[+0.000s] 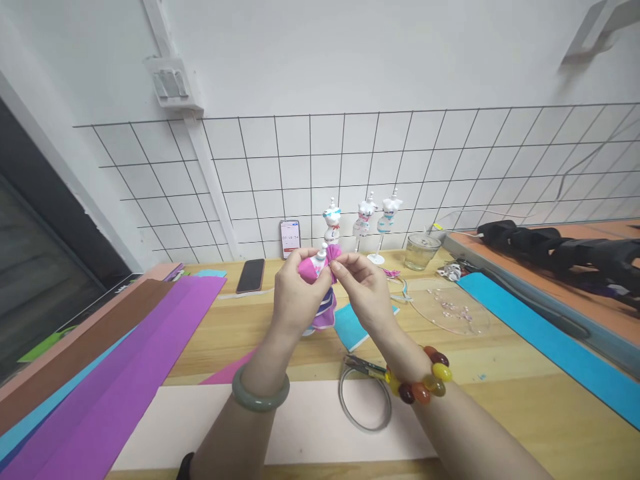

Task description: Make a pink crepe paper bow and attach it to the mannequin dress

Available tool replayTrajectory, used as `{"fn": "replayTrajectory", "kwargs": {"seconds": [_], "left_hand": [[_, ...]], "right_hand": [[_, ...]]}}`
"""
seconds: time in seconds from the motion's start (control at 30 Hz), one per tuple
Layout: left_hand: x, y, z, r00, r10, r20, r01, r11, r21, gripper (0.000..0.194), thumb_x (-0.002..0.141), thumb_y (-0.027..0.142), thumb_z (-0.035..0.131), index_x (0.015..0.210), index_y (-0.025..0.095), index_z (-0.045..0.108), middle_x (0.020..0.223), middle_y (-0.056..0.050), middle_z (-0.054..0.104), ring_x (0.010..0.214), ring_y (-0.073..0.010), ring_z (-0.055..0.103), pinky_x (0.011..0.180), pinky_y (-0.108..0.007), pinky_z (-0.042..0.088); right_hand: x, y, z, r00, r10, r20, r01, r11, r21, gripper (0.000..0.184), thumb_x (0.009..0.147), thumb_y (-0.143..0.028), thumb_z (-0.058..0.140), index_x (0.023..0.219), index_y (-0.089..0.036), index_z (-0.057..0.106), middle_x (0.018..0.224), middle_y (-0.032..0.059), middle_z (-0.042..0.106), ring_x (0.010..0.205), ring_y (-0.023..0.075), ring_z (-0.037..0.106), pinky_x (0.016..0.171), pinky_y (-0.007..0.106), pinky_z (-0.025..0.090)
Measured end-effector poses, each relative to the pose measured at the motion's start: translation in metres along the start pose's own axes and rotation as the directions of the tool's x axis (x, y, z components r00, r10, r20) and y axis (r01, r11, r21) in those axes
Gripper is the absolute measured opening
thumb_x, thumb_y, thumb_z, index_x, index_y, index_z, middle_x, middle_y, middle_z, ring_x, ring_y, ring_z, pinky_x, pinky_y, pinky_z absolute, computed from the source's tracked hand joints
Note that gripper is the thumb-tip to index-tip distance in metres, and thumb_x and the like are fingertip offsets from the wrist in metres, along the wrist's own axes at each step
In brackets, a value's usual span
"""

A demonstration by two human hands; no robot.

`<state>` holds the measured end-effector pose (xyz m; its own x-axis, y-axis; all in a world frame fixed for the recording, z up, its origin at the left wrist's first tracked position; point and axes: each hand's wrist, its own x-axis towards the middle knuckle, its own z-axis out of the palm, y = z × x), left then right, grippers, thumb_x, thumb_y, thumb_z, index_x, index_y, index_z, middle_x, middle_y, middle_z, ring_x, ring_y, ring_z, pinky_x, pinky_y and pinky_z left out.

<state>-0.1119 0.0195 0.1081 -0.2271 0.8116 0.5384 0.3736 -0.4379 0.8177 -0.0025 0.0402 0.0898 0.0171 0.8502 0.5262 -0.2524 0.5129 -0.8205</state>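
Note:
My left hand [296,297] is closed around the upper body of a small white dress form [321,257]. The form wears a purple skirt with dark, white-edged bands [327,312] that shows below my fingers. At the form's shoulder, a gathered magenta piece [333,253] fans out, and the thumb and fingers of my right hand [366,287] pinch it. Another magenta puff [307,269] sits at the opposite shoulder, beside my left fingers. Part of the form is hidden behind my hands. A blue sheet [353,327] lies on the table just under them.
Behind stand three more small dress forms [332,223], a propped phone [290,239] and a glass jar [421,251]. Purple sheets [170,333] lie left, a blue strip [545,347] right. Nearer are pliers [367,367], a metal ring [343,400] and a pale pink sheet [310,427].

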Motion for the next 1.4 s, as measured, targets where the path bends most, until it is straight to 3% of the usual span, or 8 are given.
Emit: {"fn": "replayTrajectory", "kwargs": {"seconds": [0.47,0.9,1.03,1.13,1.27,1.4], "left_hand": [[0.006,-0.009,-0.001,1.000,0.005,-0.005,-0.005,0.997,-0.077,0.034,0.070,0.028,0.062,0.102,0.019,0.056,0.092,-0.005,0.064,0.079,-0.0159,0.061,0.069,-0.027,0.048],[0.012,-0.009,-0.009,0.999,0.027,0.027,-0.024,0.991,-0.129,0.034,0.075,0.026,0.054,0.108,0.018,0.053,0.098,-0.007,0.063,0.082,-0.0157,0.062,0.070,-0.025,0.049],[0.013,-0.009,-0.010,0.999,0.016,0.044,-0.008,0.986,-0.167,0.032,0.078,0.029,0.049,0.108,0.018,0.054,0.100,-0.007,0.064,0.087,-0.0164,0.061,0.072,-0.026,0.048],[0.014,-0.011,-0.011,0.999,0.005,0.049,0.004,0.985,-0.172,0.030,0.081,0.032,0.046,0.106,0.018,0.056,0.106,-0.007,0.062,0.093,-0.0165,0.059,0.076,-0.025,0.047],[0.015,-0.015,-0.013,0.997,0.001,0.076,0.016,0.976,-0.219,0.030,0.084,0.034,0.043,0.107,0.019,0.055,0.114,-0.006,0.058,0.101,-0.0166,0.055,0.081,-0.025,0.044],[0.017,-0.019,-0.012,0.997,-0.012,0.077,0.032,0.961,-0.274,0.030,0.083,0.034,0.045,0.108,0.019,0.055,0.115,-0.006,0.058,0.097,-0.0165,0.056,0.079,-0.026,0.044]], "right_hand": [[0.001,0.009,0.000,0.990,0.143,0.019,-0.144,0.967,0.212,0.017,0.074,-0.034,0.063,0.084,-0.020,0.065,0.076,-0.0003,0.064,0.070,0.0122,0.058,0.074,0.029,0.047],[0.002,0.009,0.000,0.993,0.120,-0.011,-0.117,0.978,0.176,0.018,0.074,-0.034,0.063,0.086,-0.021,0.065,0.081,0.0017,0.067,0.075,0.0139,0.060,0.076,0.031,0.048],[-0.001,0.008,0.000,1.000,-0.003,0.003,0.003,0.997,0.071,0.017,0.080,-0.030,0.056,0.093,-0.023,0.064,0.084,0.0016,0.066,0.079,0.0150,0.060,0.077,0.031,0.048],[-0.004,0.008,0.000,0.987,-0.164,0.008,0.163,0.976,-0.147,0.022,0.085,-0.026,0.048,0.103,-0.026,0.062,0.090,0.0027,0.064,0.084,0.0163,0.059,0.079,0.034,0.046],[-0.008,0.011,-0.001,0.928,-0.351,0.130,0.372,0.830,-0.417,0.036,0.088,-0.015,0.039,0.115,-0.031,0.056,0.100,0.0036,0.061,0.094,0.0177,0.054,0.083,0.035,0.043],[-0.008,0.016,-0.002,0.899,-0.370,0.234,0.431,0.648,-0.628,0.047,0.086,-0.009,0.037,0.127,-0.030,0.045,0.102,0.0063,0.058,0.094,0.0205,0.051,0.081,0.038,0.042]]}}
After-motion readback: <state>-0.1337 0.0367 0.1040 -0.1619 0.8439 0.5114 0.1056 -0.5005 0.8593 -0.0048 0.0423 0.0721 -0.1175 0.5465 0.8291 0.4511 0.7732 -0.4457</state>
